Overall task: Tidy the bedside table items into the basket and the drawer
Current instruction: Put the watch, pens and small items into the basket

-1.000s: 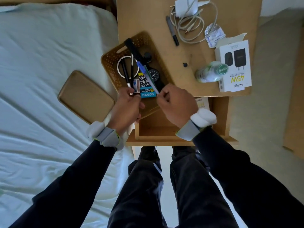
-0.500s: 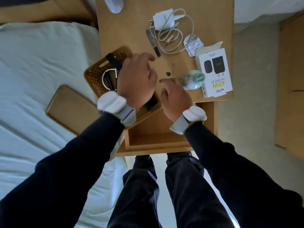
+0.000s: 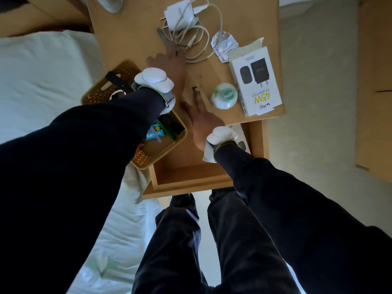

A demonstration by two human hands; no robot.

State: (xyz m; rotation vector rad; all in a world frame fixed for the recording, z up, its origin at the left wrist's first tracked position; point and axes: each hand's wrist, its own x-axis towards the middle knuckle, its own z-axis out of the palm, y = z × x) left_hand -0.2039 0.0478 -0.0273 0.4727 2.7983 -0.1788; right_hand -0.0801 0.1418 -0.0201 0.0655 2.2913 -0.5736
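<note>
Both hands are out over the bedside table [image 3: 250, 15] in the head view. Left hand [image 3: 171, 62] reaches far across, fingers extended and flat toward the dark pen [image 3: 161, 35] and the coiled white charger cable [image 3: 191, 32]; motion blur hides whether the fingertips touch either one, so I cannot tell if anything is pinched. Right hand [image 3: 203, 122] sits lower, fingers spread loosely, one fingertip right at a small black object [image 3: 194, 88] on the wood, nothing visibly gripped. That little piece is too small to identify.

Left sleeve [image 3: 84, 155] covers much of the yellow perforated basket [image 3: 165, 151], which sits at the table's near left corner, under the left forearm; only a blue packet [image 3: 153, 134] and a dark strap [image 3: 115, 80] peek out. Open drawer [image 3: 191, 177] lies just below the right wrist, with a white item partly hidden behind that wrist. Just right of the right hand's fingers stands a green-capped bottle [image 3: 224, 97], and beside it the white adapter box [image 3: 255, 81]. A crumpled foil wrapper [image 3: 223, 44] lies near the cable. Something white at the table's far edge is cut off.
</note>
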